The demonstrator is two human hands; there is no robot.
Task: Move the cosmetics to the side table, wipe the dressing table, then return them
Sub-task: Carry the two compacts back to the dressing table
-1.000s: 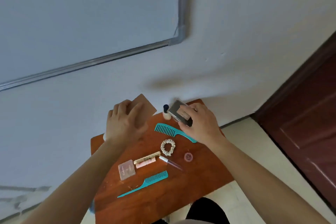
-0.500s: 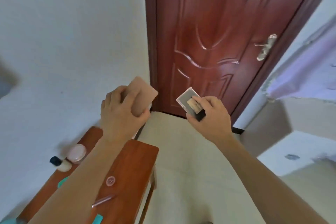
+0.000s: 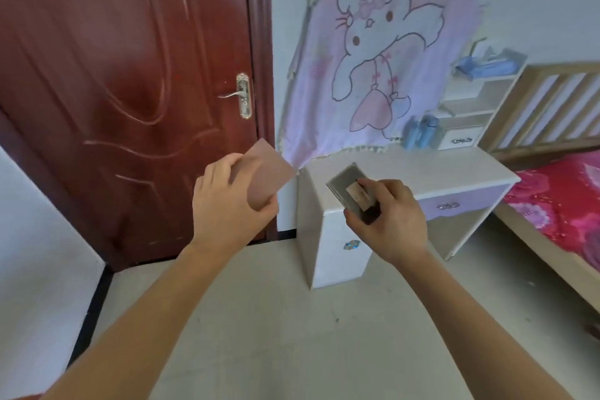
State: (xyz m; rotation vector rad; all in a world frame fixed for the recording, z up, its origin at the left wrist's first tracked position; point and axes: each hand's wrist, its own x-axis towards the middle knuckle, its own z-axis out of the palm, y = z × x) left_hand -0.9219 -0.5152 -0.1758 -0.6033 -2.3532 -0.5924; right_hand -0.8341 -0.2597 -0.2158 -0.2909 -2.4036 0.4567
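The left hand point(image 3: 227, 204) grasps a pink case point(image 3: 269, 174); the right hand point(image 3: 389, 217) grasps a grey compact point(image 3: 344, 182) before the dressing table's point(image 3: 438, 172) left corner.

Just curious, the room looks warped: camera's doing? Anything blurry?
Head view: the wide lens bends the door and bed frame; light is soft, shadows faint; the left hand gripping the pink case and right hand gripping the grey case look slightly smeared.
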